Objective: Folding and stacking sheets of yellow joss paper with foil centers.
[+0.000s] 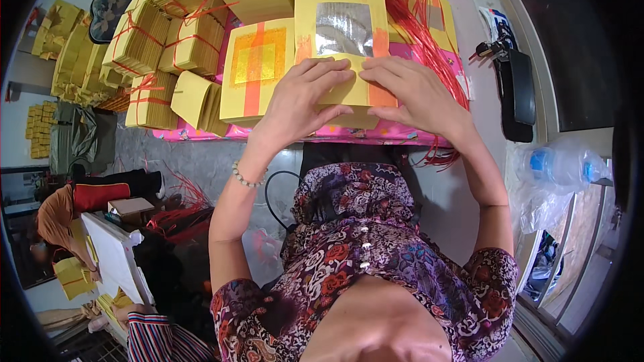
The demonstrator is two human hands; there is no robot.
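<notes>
In front of me lies a thick stack of yellow joss paper (305, 27), its top sheet bearing a shiny silver foil square (343, 23) and orange-red bands. My left hand (305, 97) and my right hand (416, 97) hold its near edge, fingers bent on top and thumbs along the front side. The fingertips of the two hands almost meet at the middle, and part of the paper under them is hidden. Touching my left hand's side is another stack with a gold foil square (258, 60) on an orange patch.
Bundles of yellow paper tied with red string (194, 43) crowd the left of the pink-covered table (335, 135). Long red strings (422, 33) hang over its right side. A water bottle (550, 166) stands at the right. Another person's arm (57, 218) shows at the left by a white-topped table (114, 248).
</notes>
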